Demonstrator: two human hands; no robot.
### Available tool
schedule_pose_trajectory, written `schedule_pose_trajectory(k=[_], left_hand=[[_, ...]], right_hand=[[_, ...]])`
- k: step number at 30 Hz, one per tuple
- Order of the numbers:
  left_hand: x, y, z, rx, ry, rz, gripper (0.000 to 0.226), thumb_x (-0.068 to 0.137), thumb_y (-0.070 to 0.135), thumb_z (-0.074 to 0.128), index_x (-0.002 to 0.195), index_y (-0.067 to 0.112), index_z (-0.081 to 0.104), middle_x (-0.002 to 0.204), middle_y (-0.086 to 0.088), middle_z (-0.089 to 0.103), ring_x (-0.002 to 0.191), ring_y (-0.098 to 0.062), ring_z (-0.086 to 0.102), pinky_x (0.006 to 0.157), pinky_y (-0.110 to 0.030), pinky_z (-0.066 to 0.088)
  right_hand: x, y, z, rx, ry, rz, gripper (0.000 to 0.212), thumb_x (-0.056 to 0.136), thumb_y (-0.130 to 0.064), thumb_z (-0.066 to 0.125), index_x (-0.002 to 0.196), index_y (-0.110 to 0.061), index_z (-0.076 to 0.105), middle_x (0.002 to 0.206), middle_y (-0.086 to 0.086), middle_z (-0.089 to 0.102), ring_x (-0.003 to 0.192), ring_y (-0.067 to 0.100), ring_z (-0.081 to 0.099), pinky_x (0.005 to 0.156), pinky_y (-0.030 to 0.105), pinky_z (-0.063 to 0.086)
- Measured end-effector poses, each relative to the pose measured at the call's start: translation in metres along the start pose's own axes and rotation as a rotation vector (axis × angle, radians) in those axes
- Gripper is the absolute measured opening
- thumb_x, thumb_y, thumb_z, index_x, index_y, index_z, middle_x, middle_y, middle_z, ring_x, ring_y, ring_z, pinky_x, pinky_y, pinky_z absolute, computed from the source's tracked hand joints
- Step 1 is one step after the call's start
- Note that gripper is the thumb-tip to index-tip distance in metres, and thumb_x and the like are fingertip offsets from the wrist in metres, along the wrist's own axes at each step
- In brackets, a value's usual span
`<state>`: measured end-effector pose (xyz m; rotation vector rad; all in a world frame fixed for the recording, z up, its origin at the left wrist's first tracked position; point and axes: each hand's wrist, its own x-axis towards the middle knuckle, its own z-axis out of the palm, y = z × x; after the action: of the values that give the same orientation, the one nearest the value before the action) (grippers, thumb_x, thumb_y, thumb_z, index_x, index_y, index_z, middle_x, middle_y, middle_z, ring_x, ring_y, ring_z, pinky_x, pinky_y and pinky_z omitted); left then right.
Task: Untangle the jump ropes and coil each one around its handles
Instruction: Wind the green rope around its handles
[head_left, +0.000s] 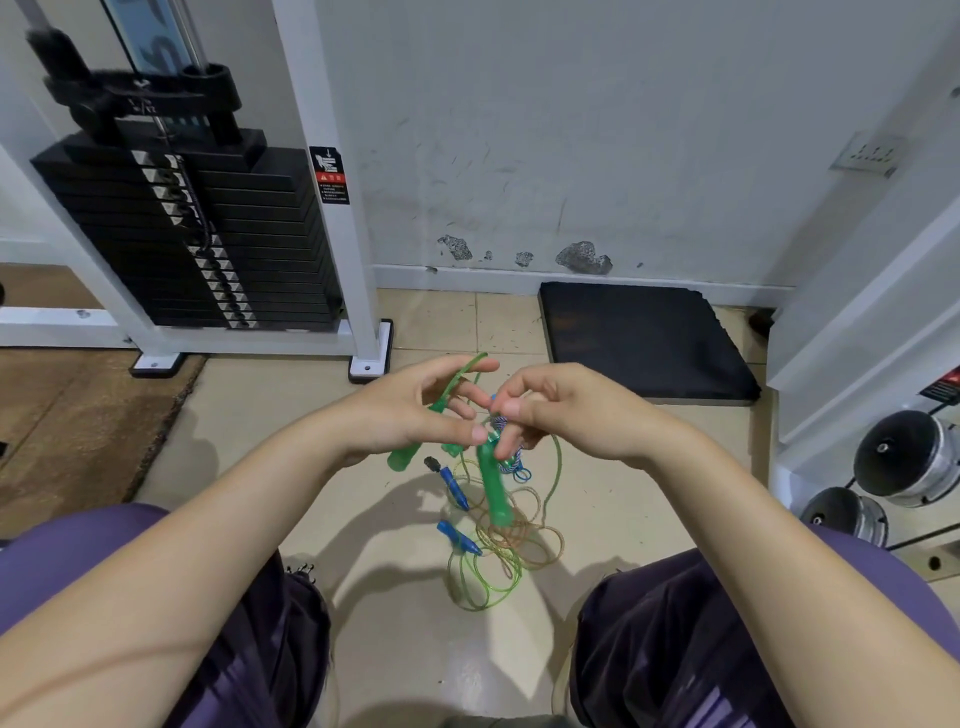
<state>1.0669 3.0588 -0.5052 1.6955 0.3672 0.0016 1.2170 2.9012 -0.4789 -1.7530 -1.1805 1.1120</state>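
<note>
Green handle (402, 457) in left hand (410, 415).

Even, bright indoor light from above; soft arm shadows on the floor (395, 639). Strong fisheye bending at edges, slight softness throughout, no glare.

Ahead of me stands a scuffed white wall (597, 130) with patches of chipped paint above a white skirting board (467, 274). To my left, a black weight stack (182, 234) sits inside a white machine frame (332, 171) bearing 1 warning label (329, 174). The floor (395, 649) is beige tile; a brown mat (67, 415) covers its left side. A black pad (644, 343) lies against the wall. At right, 2 chrome dumbbell ends (904, 457) rest near another white frame (862, 312). A wall socket (866, 153) is mounted at upper right.
</note>
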Motion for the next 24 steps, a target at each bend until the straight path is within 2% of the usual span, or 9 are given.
schedule_pose_trajectory(k=[5,7,10,12,13,15,18,21,24], left_hand=[[-0.001,0.001,0.005,-0.066,-0.068,0.016,0.06,0.077,0.01,0.079,0.132,0.018,0.057,0.093,-0.007,0.07,0.088,-0.019,0.069,0.084,-0.028,0.052],[-0.002,0.003,0.006,-0.09,-0.073,0.021,0.041,0.083,0.002,0.075,0.121,0.009,0.06,0.08,-0.008,0.067,0.073,-0.024,0.067,0.075,-0.032,0.055],[-0.005,0.008,0.007,-0.033,-0.078,0.01,0.014,0.089,0.004,0.068,0.102,0.005,0.062,0.066,-0.006,0.062,0.06,-0.022,0.062,0.063,-0.027,0.054],[-0.007,0.011,0.008,-0.015,-0.102,0.005,0.008,0.09,0.004,0.067,0.096,0.005,0.062,0.063,-0.005,0.061,0.057,-0.021,0.06,0.061,-0.026,0.053],[-0.008,0.012,0.008,-0.016,-0.11,0.001,0.007,0.09,0.003,0.067,0.096,0.005,0.062,0.063,-0.005,0.061,0.057,-0.021,0.06,0.062,-0.026,0.054],[-0.008,0.011,0.007,-0.016,-0.11,-0.005,0.008,0.089,0.003,0.068,0.095,0.005,0.063,0.065,-0.008,0.062,0.058,-0.022,0.061,0.063,-0.028,0.055],[-0.007,0.009,0.003,-0.023,-0.087,-0.024,0.01,0.086,0.003,0.07,0.095,0.005,0.065,0.07,-0.012,0.064,0.059,-0.023,0.062,0.062,-0.03,0.054],[-0.009,0.01,-0.005,0.021,-0.105,-0.082,0.014,0.084,0.005,0.074,0.094,0.007,0.065,0.074,-0.012,0.067,0.061,-0.024,0.063,0.06,-0.027,0.054],[-0.012,0.012,-0.011,0.126,-0.141,-0.128,0.011,0.086,0.009,0.074,0.091,0.011,0.064,0.072,-0.004,0.068,0.062,-0.022,0.063,0.057,-0.022,0.05]], right_hand=[[0.003,-0.002,0.002,0.095,0.108,-0.086,0.011,0.098,-0.008,0.055,0.098,0.003,0.059,0.076,0.012,0.071,0.067,0.014,0.065,0.066,0.02,0.05],[0.005,0.0,0.003,0.01,0.202,-0.108,0.007,0.093,-0.014,0.063,0.09,-0.008,0.066,0.077,0.002,0.069,0.07,0.009,0.06,0.069,0.02,0.047],[0.007,0.002,0.003,-0.11,0.311,-0.139,0.005,0.087,-0.02,0.071,0.083,-0.02,0.07,0.093,-0.006,0.063,0.083,-0.005,0.056,0.075,0.011,0.04],[0.008,0.004,0.003,-0.051,0.277,-0.122,0.004,0.087,-0.018,0.072,0.084,-0.019,0.069,0.105,0.002,0.066,0.101,0.008,0.061,0.089,0.023,0.046],[0.008,0.005,0.004,0.008,0.234,-0.113,0.003,0.088,-0.016,0.07,0.087,-0.015,0.068,0.106,0.008,0.068,0.102,0.018,0.064,0.093,0.031,0.048],[0.006,0.004,0.004,0.077,0.171,-0.11,0.006,0.09,-0.012,0.067,0.092,-0.006,0.066,0.094,0.014,0.07,0.085,0.025,0.065,0.085,0.034,0.05],[0.003,0.001,0.002,0.134,0.105,-0.075,0.002,0.093,-0.002,0.06,0.094,-0.001,0.061,0.074,0.009,0.066,0.068,0.017,0.062,0.069,0.024,0.051],[0.003,0.001,-0.002,0.064,0.137,-0.028,0.01,0.089,0.0,0.06,0.096,-0.006,0.063,0.074,0.005,0.058,0.068,0.017,0.053,0.063,0.024,0.044],[0.002,0.0,-0.007,-0.002,0.204,-0.018,0.011,0.09,-0.01,0.064,0.097,-0.013,0.071,0.07,-0.004,0.057,0.062,0.003,0.05,0.059,0.014,0.04]])
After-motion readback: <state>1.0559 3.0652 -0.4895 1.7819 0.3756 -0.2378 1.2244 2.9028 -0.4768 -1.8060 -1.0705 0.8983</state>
